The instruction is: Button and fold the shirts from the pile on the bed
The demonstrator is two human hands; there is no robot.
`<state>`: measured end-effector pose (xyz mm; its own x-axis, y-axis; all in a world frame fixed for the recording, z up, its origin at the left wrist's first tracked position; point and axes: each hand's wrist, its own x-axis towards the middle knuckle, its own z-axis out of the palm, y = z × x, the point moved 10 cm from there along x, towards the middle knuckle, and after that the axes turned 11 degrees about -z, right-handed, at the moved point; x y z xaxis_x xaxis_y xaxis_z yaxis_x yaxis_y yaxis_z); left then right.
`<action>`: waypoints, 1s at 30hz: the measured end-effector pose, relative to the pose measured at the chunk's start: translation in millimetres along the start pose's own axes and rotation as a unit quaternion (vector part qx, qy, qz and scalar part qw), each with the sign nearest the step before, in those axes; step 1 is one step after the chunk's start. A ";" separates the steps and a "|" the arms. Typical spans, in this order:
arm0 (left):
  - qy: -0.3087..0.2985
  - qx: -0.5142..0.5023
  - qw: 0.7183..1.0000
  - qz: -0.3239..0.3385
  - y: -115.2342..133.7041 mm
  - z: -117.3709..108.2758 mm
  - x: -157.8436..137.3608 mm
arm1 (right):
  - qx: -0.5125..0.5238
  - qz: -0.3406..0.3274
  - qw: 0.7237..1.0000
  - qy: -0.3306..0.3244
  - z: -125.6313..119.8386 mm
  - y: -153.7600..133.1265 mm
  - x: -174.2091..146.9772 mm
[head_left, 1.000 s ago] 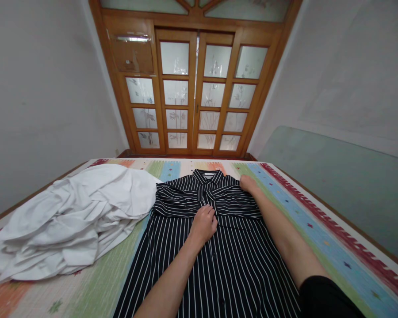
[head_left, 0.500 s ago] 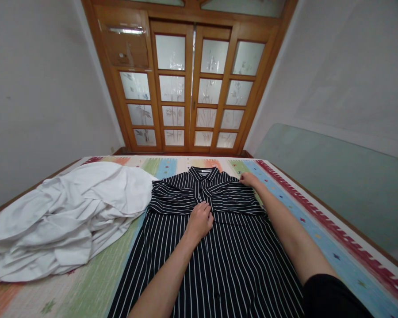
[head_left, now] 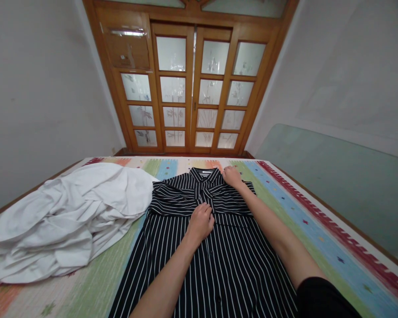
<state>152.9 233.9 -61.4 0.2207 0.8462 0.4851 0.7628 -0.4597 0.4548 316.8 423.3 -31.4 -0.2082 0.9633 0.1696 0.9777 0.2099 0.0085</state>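
Observation:
A black shirt with white stripes (head_left: 199,265) lies spread out, collar at the far end and both sleeves folded across its chest. My left hand (head_left: 201,221) rests on the middle of the chest, its fingers curled closed on the cloth where the sleeves meet. Beside the collar, my right hand (head_left: 232,176) is closed on the shirt's right shoulder. The fingertips of this hand are partly hidden.
A crumpled white cloth (head_left: 86,216) lies left of the shirt, touching its left shoulder side. Under both is a bed cover with coloured stripes (head_left: 278,207). A pale green panel (head_left: 334,176) leans along the right wall. Wooden glazed doors (head_left: 189,88) stand beyond.
My right hand has moved left from the shoulder's outer edge towards the collar, and the shirt's right side is drawn slightly inward. My left hand has stayed in place.

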 end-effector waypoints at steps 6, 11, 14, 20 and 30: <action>-0.005 -0.001 1.000 -0.003 0.4 0.4 0.2 | 0.039 -0.026 0.993 -0.111 44.9 -55.4 8.0; -0.005 -0.005 1.000 0.001 1.5 -1.2 0.4 | 0.051 -0.054 0.994 -0.075 58.1 -58.9 8.0; -0.007 -0.007 1.000 -0.003 1.1 -1.2 0.6 | 0.075 -0.032 0.994 -0.073 64.9 -51.5 6.3; -0.008 -0.002 1.000 -0.001 0.2 0.6 -0.4 | 0.088 0.062 0.990 -0.087 72.1 -31.1 -0.3; -0.015 0.010 1.000 0.006 -0.4 4.9 -0.2 | 0.057 0.035 0.998 -0.002 48.4 -36.7 -5.3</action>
<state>155.6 235.2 -65.3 0.2482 0.8488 0.4669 0.7725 -0.4642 0.4333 280.7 418.6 -80.3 -0.1389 0.9769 0.1626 0.9806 0.1586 -0.1149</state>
